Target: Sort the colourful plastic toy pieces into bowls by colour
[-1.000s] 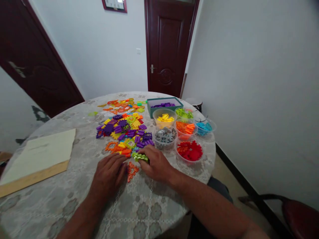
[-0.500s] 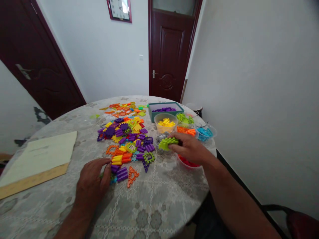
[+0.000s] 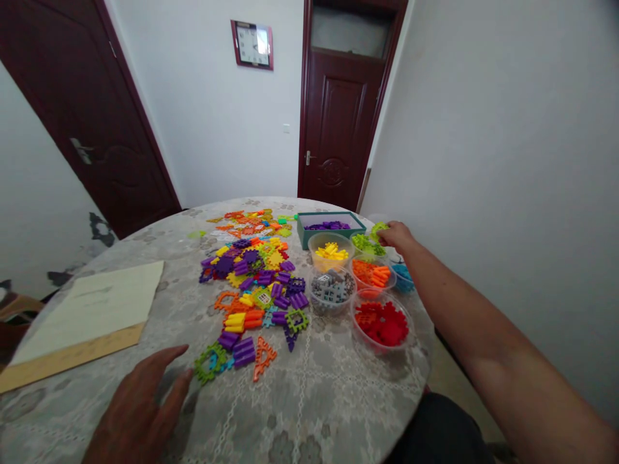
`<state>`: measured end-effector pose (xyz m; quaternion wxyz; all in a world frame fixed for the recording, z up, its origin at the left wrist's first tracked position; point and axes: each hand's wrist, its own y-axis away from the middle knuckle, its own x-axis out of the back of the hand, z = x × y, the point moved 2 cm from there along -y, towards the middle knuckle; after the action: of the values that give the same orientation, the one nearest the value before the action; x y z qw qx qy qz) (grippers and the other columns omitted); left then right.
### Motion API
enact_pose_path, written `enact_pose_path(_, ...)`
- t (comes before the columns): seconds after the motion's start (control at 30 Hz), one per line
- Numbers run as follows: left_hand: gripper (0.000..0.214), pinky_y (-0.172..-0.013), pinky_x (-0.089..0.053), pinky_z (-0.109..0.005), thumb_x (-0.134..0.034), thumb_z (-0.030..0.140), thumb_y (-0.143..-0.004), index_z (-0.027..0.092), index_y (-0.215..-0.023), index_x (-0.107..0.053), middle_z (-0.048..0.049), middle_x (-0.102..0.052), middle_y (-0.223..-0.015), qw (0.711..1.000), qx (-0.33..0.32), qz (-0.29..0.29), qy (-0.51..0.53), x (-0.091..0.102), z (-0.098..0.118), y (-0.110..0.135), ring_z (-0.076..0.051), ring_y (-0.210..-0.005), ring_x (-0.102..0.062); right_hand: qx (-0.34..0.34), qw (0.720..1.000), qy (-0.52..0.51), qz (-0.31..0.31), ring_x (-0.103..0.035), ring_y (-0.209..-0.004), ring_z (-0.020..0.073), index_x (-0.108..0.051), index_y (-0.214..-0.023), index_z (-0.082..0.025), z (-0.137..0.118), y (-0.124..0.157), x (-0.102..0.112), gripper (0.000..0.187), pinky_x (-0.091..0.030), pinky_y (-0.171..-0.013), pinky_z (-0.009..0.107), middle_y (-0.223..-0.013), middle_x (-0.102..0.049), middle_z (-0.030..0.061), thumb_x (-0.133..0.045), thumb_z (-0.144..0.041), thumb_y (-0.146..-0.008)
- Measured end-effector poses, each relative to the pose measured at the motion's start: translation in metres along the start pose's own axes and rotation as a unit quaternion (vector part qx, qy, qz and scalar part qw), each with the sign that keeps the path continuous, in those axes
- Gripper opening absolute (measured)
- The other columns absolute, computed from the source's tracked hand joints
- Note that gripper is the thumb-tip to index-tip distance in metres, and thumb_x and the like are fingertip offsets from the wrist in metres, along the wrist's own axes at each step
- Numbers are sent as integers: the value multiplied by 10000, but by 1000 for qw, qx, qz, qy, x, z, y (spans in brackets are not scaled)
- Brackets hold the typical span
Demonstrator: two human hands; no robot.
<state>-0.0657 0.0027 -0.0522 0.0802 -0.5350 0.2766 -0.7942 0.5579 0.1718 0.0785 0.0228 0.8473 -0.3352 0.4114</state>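
Note:
My right hand (image 3: 397,236) is stretched out over a clear bowl of lime-green pieces (image 3: 366,245). Its fingers pinch a lime-green toothed building piece (image 3: 379,228) just above that bowl. My left hand (image 3: 140,403) hovers low at the near left, thumb and fingers apart, holding nothing. Closest to it is a green square toothed piece (image 3: 211,363), with purple ribbed pieces (image 3: 244,352) and an orange triangle piece (image 3: 264,358) beside it. Farther back spreads a mixed pile of purple, yellow, orange and green pieces (image 3: 251,261).
Bowls of red pieces (image 3: 382,323), grey pieces (image 3: 331,287), orange pieces (image 3: 370,274), yellow pieces (image 3: 331,252) and blue pieces (image 3: 402,276) stand at the right. Behind them sits a green box (image 3: 304,237) with purple pieces. Cardboard and paper (image 3: 91,309) lie left.
My right hand has carried the lime-green piece from above the grey bowl away to the green bowl. My left hand has drawn back from the pieces, and its fingers have spread. The view has tilted up.

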Motion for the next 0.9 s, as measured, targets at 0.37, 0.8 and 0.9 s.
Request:
enact_pose_path(0.37, 476, -1066, -584, -529, -588, 529, -931, 268, -1313, -698, -103, -734, -1333, 990, 46, -122, 48, -5, -24, 20, -342, -1207, -707, -103, 985, -135, -29, -696, -648, 160, -722, -984, -91, 5, 21, 14, 126, -585, -600, 266, -794, -713, 59, -756, -191, -915)
enact_pose_path(0.8, 304, -1073, -492, -477, -582, 360, -961, 231, -1198, -721, -115, -752, -1230, 994, 21, -104, 29, 5, 33, 8, -294, -1187, -667, 353, 902, -103, -227, -723, -871, 210, -732, -1206, -232, -83, 279, 0, 269, -614, -807, 355, -1054, -753, 82, -592, -330, -999)
enact_pose_path(0.9, 320, -1068, -487, -483, -593, 342, -954, 227, -1231, -704, -114, -741, -1239, 993, 17, -110, 34, 4, 39, 4, -296, -1194, -652, 408, 886, -49, -215, -657, -1238, 290, -667, -1320, -212, -80, 313, -53, 352, -563, -1043, 473, -1359, -669, 148, -547, -246, -991)
